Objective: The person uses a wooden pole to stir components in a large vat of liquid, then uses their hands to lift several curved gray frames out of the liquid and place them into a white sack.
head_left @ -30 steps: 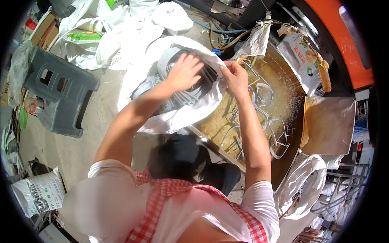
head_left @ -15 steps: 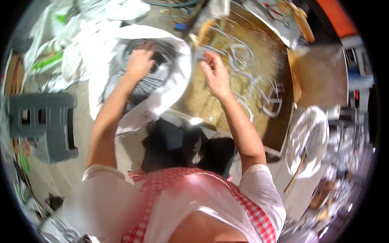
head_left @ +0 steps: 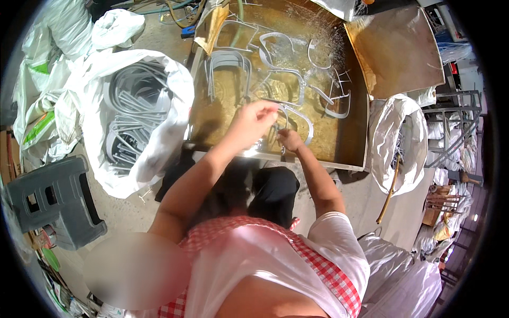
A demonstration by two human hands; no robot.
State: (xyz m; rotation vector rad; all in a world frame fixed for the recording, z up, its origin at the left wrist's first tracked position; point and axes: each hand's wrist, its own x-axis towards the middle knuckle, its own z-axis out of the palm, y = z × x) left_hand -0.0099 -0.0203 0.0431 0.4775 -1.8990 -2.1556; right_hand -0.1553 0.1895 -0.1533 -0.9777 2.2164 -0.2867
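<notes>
My left hand (head_left: 253,119) and my right hand (head_left: 289,139) are close together over the near edge of a metal tank (head_left: 350,159) filled with yellowish liquid. Between them is a grey bent metal piece (head_left: 303,117), curved like a hoop. My right hand grips its lower end, and my left hand's fingers pinch it from above. Several more grey bent pieces (head_left: 228,61) lie in the liquid further back. To the left, an open white sack (head_left: 169,79) holds a pile of the same grey pieces (head_left: 130,111).
A grey plastic stool (head_left: 53,199) stands at the lower left. A second white sack (head_left: 397,138) with a wooden stick (head_left: 388,193) stands right of the tank, under a brown metal sheet (head_left: 397,47). More white bags (head_left: 42,95) lie at far left. Hoses (head_left: 169,8) run behind.
Both hands have left the mouth of the white sack and moved right, over the tank's near edge. They now hold a bent piece. The view has swung toward the tank.
</notes>
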